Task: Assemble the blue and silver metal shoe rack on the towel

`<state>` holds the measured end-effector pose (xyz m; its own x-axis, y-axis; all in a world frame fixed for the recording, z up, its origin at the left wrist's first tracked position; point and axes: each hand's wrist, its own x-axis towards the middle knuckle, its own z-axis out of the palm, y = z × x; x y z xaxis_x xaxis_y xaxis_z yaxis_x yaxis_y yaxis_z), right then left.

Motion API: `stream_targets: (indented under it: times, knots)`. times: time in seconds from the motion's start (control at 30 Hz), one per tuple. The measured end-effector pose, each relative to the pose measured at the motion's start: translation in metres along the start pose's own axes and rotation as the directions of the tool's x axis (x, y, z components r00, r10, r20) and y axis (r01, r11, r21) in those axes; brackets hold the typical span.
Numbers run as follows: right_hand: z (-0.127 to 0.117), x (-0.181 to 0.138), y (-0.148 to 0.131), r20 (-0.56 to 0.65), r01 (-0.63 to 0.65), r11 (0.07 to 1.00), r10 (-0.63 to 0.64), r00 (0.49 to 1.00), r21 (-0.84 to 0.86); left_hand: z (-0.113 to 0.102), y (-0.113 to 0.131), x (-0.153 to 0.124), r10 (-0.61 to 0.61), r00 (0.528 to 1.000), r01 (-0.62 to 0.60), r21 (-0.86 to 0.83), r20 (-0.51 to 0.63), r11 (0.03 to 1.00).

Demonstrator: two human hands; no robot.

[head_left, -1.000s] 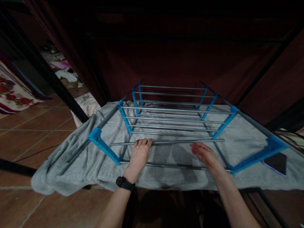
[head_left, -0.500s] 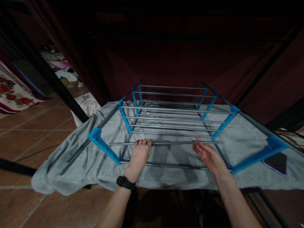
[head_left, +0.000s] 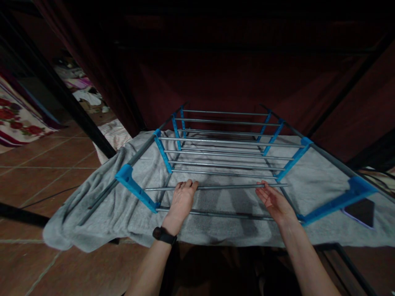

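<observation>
Left hand (head_left: pixel 182 199) gripping, I'm holding the rod (head_left: pixel 226 187) left of centre; right hand (head_left: pixel 275 201), closure unclear, is touching further right.

Between the left hand (head_left: pixel 182 201) and the right hand (head_left: pixel 274 204), the gray blanket (head_left: pixel 228 201) lies open from the loose rod (head_left: pixel 226 187) down to the lower front bar (head_left: pixel 228 214), which spans the near side. Behind the rod, parallel crossbars (head_left: pixel 228 141) leave only narrow slots, and a dark red panel (head_left: pixel 231 82) closes the back. The blue front-left bracket (head_left: pixel 137 190) stands just beside the rod's left end; a wider gap separates its right end from the blue front-right bracket (head_left: pixel 335 204). A phone (head_left: pixel 361 211) lies past that bracket; a black post (head_left: pixel 89 128) stands at far left.
</observation>
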<state>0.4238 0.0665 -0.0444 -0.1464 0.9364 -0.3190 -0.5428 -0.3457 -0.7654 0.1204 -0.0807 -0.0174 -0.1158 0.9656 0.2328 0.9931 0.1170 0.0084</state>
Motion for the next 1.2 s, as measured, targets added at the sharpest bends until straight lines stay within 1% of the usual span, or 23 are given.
stream_targets:
  times: [0.17,0.33,0.53,0.77,0.9,1.03,1.13,1.2]
  knots:
    - [-0.005,0.005,-0.002,-0.098,-0.06,0.998,0.062,0.993,0.025,0.001,-0.002,0.0,-0.009,1.0,0.009,0.008,0.006,1.0]
    - [-0.013,0.01,-0.007,-0.171,-0.064,0.996,0.074,0.982,0.064,0.004,-0.007,0.001,-0.05,0.999,0.05,0.015,0.012,0.999]
    - [-0.022,0.015,-0.013,-0.272,-0.066,0.994,0.089,0.958,0.092,0.008,-0.018,0.0,-0.107,0.994,0.107,0.014,0.013,0.994]
    - [-0.029,0.02,-0.017,-0.323,-0.068,0.992,0.1,0.941,0.11,0.008,-0.026,-0.003,-0.179,0.983,0.179,-0.014,0.027,0.984]
    - [-0.034,0.023,-0.016,-0.341,-0.041,0.993,0.076,0.937,0.11,0.005,-0.03,-0.004,-0.247,0.968,0.249,-0.03,0.04,0.968]
    - [-0.038,0.026,-0.015,-0.358,-0.023,0.994,0.061,0.932,0.109,0.003,-0.033,-0.005,-0.303,0.952,0.303,0.005,0.046,0.953]
    - [-0.038,0.026,-0.016,-0.369,-0.034,0.993,0.076,0.926,0.117,0.003,-0.036,-0.005,-0.382,0.923,0.383,-0.005,0.056,0.924]
    - [-0.038,0.026,-0.017,-0.375,-0.04,0.991,0.085,0.923,0.127,0.004,-0.038,-0.005,-0.44,0.895,0.444,-0.046,0.067,0.895]
